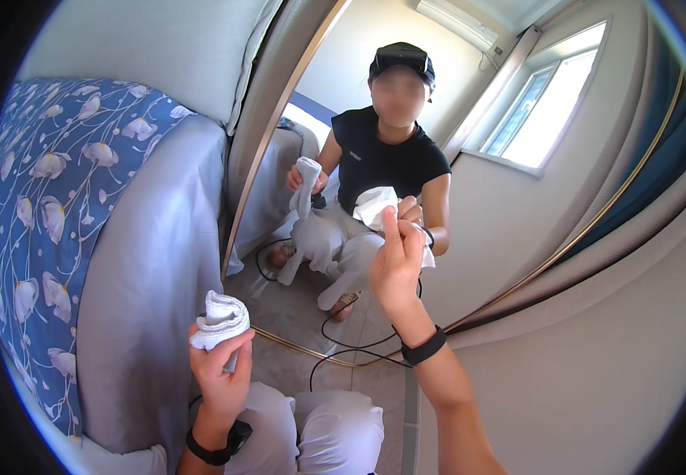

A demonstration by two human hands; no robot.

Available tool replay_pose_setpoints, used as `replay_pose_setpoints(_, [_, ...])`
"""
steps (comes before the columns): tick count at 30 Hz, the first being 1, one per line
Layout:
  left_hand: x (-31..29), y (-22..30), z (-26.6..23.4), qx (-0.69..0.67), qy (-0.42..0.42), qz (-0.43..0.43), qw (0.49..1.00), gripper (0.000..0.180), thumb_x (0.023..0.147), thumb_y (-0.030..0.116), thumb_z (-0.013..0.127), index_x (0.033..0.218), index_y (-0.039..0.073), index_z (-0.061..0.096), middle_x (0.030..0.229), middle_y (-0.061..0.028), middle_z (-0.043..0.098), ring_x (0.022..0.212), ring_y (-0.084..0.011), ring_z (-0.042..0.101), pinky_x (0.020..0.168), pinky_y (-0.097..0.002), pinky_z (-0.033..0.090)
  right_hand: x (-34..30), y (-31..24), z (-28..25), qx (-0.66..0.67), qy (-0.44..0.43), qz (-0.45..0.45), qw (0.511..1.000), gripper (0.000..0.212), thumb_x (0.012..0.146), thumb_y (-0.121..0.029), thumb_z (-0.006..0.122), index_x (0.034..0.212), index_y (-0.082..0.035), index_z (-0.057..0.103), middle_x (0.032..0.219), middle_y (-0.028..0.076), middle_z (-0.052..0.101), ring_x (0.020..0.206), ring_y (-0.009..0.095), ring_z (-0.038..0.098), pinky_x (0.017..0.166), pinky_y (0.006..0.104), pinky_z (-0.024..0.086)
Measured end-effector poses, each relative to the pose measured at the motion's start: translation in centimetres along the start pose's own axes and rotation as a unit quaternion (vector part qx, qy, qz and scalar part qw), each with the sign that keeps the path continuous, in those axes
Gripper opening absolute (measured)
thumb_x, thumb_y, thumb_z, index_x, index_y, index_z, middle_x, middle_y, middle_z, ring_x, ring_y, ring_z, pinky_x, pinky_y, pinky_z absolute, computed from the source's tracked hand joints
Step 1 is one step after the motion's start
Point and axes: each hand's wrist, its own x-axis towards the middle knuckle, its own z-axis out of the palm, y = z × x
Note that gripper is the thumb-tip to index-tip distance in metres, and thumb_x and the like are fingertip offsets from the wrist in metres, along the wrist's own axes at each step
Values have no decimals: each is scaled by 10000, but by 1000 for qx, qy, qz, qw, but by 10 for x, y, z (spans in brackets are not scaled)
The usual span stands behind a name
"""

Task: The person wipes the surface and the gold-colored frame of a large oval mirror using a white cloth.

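My left hand (221, 372) is closed around a folded white knit cloth (221, 320), its rolled edge standing above the fingers. Raised in front of a tall mirror (331, 95), my right hand (398, 261) has its back toward me and its index finger pointing up. White cloth (375, 207) shows beside that fingertip, and more hangs at the right of the hand; how much of it is reflection I cannot tell. In the mirror, both reflected hands hold white cloth. Black bands circle both my wrists.
At left stands a bed with a blue floral cover (54, 170) and a grey draped sheet (145, 237). A black cable (323, 368) lies on the floor near my knees (335, 431). Curtains (596, 229) and a pale wall are at right. The mirror has a thin gold-coloured frame.
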Motion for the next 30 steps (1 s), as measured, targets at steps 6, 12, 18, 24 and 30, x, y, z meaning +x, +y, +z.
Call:
replay_pose_setpoints(6, [-1,2,-1,-9,0,-11,1000,206,700,-83,651,861,42,680,911,-106,603,886,-261,529,765,-327,431,-4,1,-1,4,16,-4,1000,570,651,192,486,1203,54,529,917,151,508,805,270,488,729,345,421])
replay_pose_setpoints(12, [-1,1,1,-13,4,-20,1000,204,701,-79,651,862,44,680,924,-107,599,898,-261,529,774,-327,430,-12,-6,1,71,-75,-4,995,592,647,155,511,1231,61,501,974,179,523,858,303,511,770,365,425])
replay_pose_setpoints(18, [-1,-2,1,-8,-7,-9,1000,211,706,-74,645,879,43,678,953,-118,590,903,-267,526,777,-333,427,54,27,-40,-84,130,49,987,529,732,157,458,1226,-12,546,945,155,516,837,285,524,748,355,437])
replay_pose_setpoints(24, [-2,-6,3,-9,-19,-22,1000,222,703,-88,642,880,42,678,944,-115,588,899,-268,526,772,-332,426,99,32,-20,-72,133,35,988,465,747,131,480,1179,-16,574,934,135,505,852,277,510,759,347,419])
replay_pose_setpoints(30, [0,-11,0,7,-12,-16,1000,211,705,-89,646,872,35,678,942,-112,578,898,-263,532,773,-326,426,40,0,21,30,-28,-112,993,458,653,83,548,1104,21,598,907,104,500,839,255,494,754,340,407])
